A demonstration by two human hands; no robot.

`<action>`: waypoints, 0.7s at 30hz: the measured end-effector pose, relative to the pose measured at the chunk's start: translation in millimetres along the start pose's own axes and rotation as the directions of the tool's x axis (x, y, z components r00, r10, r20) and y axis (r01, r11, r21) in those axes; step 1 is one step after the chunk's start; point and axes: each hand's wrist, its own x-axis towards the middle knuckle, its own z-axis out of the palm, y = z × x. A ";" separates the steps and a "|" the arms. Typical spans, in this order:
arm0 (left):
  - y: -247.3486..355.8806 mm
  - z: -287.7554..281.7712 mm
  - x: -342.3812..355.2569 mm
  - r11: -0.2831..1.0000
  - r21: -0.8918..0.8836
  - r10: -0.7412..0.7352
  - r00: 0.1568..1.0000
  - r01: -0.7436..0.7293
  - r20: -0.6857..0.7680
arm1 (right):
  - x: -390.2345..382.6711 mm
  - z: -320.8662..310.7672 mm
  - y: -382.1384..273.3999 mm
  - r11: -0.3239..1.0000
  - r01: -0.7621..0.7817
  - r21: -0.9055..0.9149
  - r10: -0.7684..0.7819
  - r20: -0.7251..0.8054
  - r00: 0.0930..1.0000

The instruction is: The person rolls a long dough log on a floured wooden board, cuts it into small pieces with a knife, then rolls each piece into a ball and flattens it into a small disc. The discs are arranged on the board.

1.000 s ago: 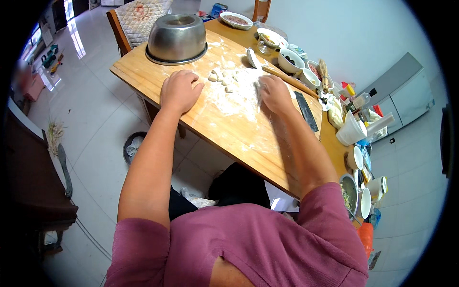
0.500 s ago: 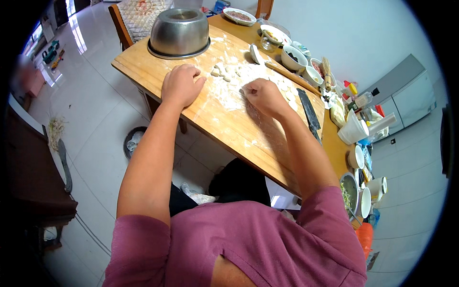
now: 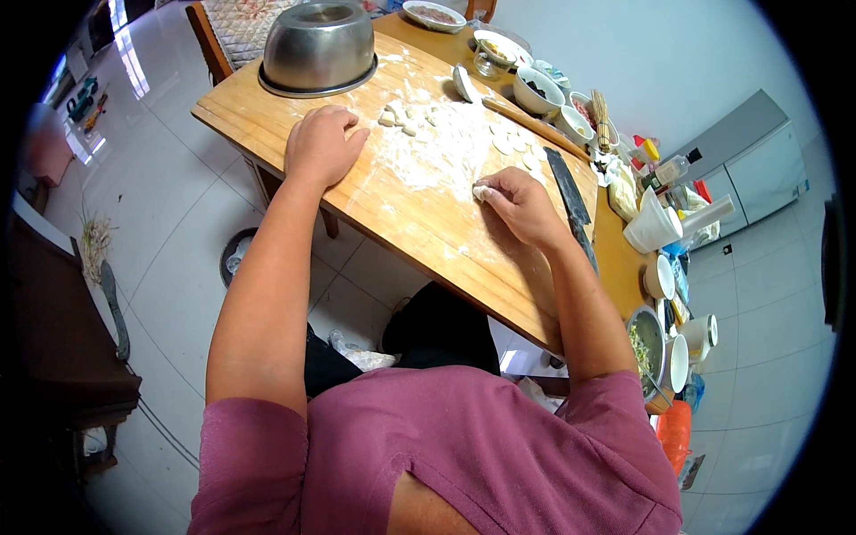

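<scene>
Pale wall and shiny floor tiles surround a wooden worktop dusted with flour. On it, the person's right hand pinches a small lump of dough between thumb and fingers, at the flour's lower right edge; whether the lump touches the wood, I cannot tell. Near the worktop's front edge, the left hand lies palm down, fingers loosely curled, with nothing visible in its grasp.

Between the hands and slightly beyond them sit loose dough pieces. To their right, flat dough rounds lie near a rolling pin. A long dark tool, perhaps a knife, lies just beside the right forearm. Farther out are an upturned metal bowl at the far left and white bowls of food along the far side.

Squeezing too hard could misshape the soft lump. Where flour is thin, dough might stick to the wood. A sideways swing of the right forearm could knock the dark tool.
</scene>
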 end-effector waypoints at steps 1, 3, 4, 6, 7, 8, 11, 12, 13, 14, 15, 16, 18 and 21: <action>-0.9 0.6 0.5 1.000 0.005 0.004 1.000 -0.004 -0.003 | 1.9 0.0 0.8 1.000 -0.012 -0.005 0.012 -0.008 1.000; -0.4 0.8 0.1 1.000 0.008 0.009 1.000 -0.009 -0.003 | 5.1 1.2 3.8 0.999 -0.037 -0.013 0.037 -0.024 0.999; -0.4 0.5 -0.2 1.000 0.007 0.011 1.000 -0.011 -0.002 | 4.1 1.2 4.5 0.999 -0.026 0.024 0.028 -0.048 0.998; -0.4 0.3 -0.2 1.000 0.000 0.010 1.000 -0.010 -0.002 | 3.2 0.4 1.7 0.996 0.001 0.093 0.008 -0.097 0.995; 0.3 0.8 -0.2 1.000 -0.005 0.009 1.000 -0.009 -0.002 | 2.0 -2.6 -1.9 0.997 -0.028 0.068 0.032 -0.058 0.998; 0.2 0.9 -0.5 1.000 -0.011 0.006 1.000 -0.006 -0.003 | 0.7 -10.4 -15.7 0.998 -0.054 0.041 0.055 -0.018 0.998; -8.0 6.6 -1.1 0.997 -0.026 0.076 0.992 -0.079 -0.103 | 7.4 -14.1 -26.9 0.995 -0.045 -0.094 0.052 0.070 0.996; -7.6 7.1 -0.6 0.997 -0.027 0.072 0.992 -0.076 -0.101 | 10.0 -14.9 -27.7 0.989 -0.028 -0.146 0.042 0.093 0.995; -6.5 8.1 -0.9 0.997 -0.029 0.069 0.993 -0.072 -0.100 | 11.2 -15.1 -25.9 0.991 -0.059 -0.116 0.071 0.106 0.992; -5.6 8.0 -1.2 0.997 -0.030 0.063 0.993 -0.066 -0.100 | 13.2 -14.4 -23.1 0.992 -0.088 -0.088 0.098 0.123 0.988; -4.6 7.8 -1.0 0.998 -0.028 0.057 0.993 -0.060 -0.100 | 14.8 -14.6 -22.3 0.991 -0.118 -0.060 0.125 0.140 0.982; -3.4 7.7 -0.8 0.998 -0.027 0.050 0.994 -0.053 -0.100 | 16.0 -16.2 -23.1 0.989 -0.114 -0.096 0.128 0.148 0.981; -4.3 7.8 -1.5 0.999 -0.022 0.042 0.994 -0.045 -0.097 | 16.4 -18.8 -27.6 0.981 -0.107 -0.164 0.134 0.168 0.977; -5.7 7.3 -0.7 0.999 -0.018 0.045 0.995 -0.047 -0.095 | 10.8 -14.0 -30.6 0.987 -0.033 -0.159 0.051 0.107 0.993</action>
